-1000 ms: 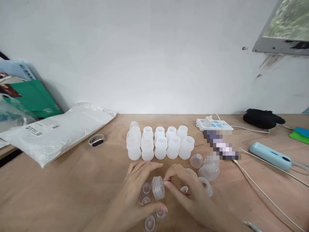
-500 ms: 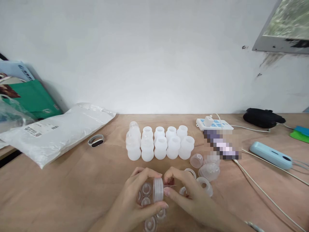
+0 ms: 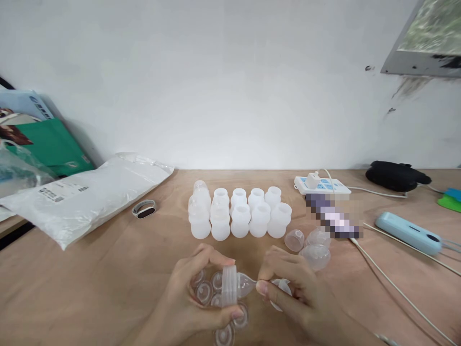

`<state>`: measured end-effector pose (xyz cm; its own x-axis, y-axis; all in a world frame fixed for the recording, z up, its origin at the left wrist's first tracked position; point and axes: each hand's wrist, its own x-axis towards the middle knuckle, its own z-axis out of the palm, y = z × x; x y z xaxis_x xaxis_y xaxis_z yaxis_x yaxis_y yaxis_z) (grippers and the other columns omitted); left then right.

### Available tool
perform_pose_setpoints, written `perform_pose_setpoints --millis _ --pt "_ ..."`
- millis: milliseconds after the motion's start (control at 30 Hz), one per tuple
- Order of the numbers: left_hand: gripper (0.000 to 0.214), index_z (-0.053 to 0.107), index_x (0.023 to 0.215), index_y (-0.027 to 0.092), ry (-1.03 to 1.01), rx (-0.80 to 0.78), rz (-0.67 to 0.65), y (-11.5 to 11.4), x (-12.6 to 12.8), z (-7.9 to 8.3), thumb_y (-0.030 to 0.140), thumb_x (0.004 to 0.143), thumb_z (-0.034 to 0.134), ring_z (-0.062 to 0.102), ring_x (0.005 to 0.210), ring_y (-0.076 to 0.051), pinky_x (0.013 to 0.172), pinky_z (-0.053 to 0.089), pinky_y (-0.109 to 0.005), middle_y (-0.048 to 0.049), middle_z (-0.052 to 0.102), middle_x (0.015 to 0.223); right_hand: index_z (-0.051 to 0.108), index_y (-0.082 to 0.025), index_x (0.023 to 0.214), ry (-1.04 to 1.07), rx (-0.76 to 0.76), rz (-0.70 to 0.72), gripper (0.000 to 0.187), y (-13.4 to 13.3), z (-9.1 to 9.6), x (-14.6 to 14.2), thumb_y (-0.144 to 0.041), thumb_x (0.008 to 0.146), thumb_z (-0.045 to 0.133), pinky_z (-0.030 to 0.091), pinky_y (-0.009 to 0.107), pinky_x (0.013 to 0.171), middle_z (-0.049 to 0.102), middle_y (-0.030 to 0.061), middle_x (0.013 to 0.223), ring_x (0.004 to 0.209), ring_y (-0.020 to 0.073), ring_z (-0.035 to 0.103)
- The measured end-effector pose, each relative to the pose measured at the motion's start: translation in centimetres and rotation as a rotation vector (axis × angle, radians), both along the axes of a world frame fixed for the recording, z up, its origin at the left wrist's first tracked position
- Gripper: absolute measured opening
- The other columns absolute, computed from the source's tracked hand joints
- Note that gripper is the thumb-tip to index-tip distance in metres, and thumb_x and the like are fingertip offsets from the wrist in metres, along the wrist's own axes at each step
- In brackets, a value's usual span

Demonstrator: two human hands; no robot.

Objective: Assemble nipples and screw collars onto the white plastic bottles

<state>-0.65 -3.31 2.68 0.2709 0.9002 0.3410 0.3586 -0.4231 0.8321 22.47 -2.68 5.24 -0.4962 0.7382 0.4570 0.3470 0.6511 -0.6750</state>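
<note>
My left hand (image 3: 187, 298) grips a clear ribbed bottle collar (image 3: 229, 287) on edge between thumb and fingers. A transparent silicone teat (image 3: 245, 284) sticks out of the collar's right side, stretched to a point. Its tip is pinched between the thumb and fingers of my right hand (image 3: 293, 283). Several loose teats (image 3: 204, 292) lie on the table under and around my left hand. Partly hidden by my right hand is another translucent piece (image 3: 282, 290). Beyond my hands stand two rows of small white bottles (image 3: 258, 223); several at the left have clear tops, the others have open necks.
Clear domed caps (image 3: 315, 255) lie right of the bottles. Farther right are a blurred-out phone (image 3: 331, 216), a power strip (image 3: 340, 186), a blue device (image 3: 406, 233), cables and a black case (image 3: 396, 175). A wristband (image 3: 144, 209) and white plastic package (image 3: 104, 197) lie left.
My right hand has moved right, away from the collar, drawing the teat out through it to a stretched point. My left hand has shifted slightly left with the collar.
</note>
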Motion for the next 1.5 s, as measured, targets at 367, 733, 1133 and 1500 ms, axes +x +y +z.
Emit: perform_pose_setpoints --millis 367,733,1133,1500 --pt "0.048 0.064 0.097 0.026 0.084 -0.190 -0.090 0.3 0.5 -0.8 0.057 0.068 0.084 0.064 0.075 -0.022 0.062 0.045 -0.026 0.0013 0.073 0.081 0.054 -0.023 0.123 -0.191 0.180 0.039 0.043 0.0 -1.4 -0.4 -0.028 0.086 0.075 0.055 0.032 0.084 0.066 0.0060 0.113 0.100 0.0210 0.064" --pt "0.054 0.056 0.124 0.032 0.046 -0.190 -0.051 0.5 0.7 -1.1 0.042 0.077 0.080 0.064 0.103 -0.029 0.086 0.049 -0.037 -0.0016 0.074 0.109 0.059 -0.018 0.108 -0.253 0.241 -0.089 0.029 1.0 -2.2 -0.2 -0.013 0.080 0.066 0.051 0.037 0.082 0.065 0.0085 0.107 0.099 0.0251 0.060" --pt "0.018 0.060 0.116 0.030 -0.056 0.046 0.115 0.1 0.2 -0.3 0.038 0.102 0.051 0.065 0.099 -0.024 0.087 0.048 -0.035 -0.0007 0.073 0.100 0.067 -0.019 0.093 -0.511 0.423 -0.253 0.010 3.5 -1.1 0.8 -0.022 0.085 0.072 0.040 0.041 0.083 0.069 0.0074 0.098 0.091 0.0255 0.058" --pt "0.017 0.067 0.098 0.027 -0.200 0.301 0.296 -0.2 -0.2 0.3 0.022 0.101 0.051 0.066 0.073 -0.014 0.071 0.049 -0.023 0.0053 0.070 0.075 0.068 -0.016 0.108 -0.598 0.193 -0.140 0.014 14.1 6.5 -6.4 -0.022 0.097 0.063 0.054 0.040 0.089 0.071 0.0080 0.112 0.100 0.0215 0.067"
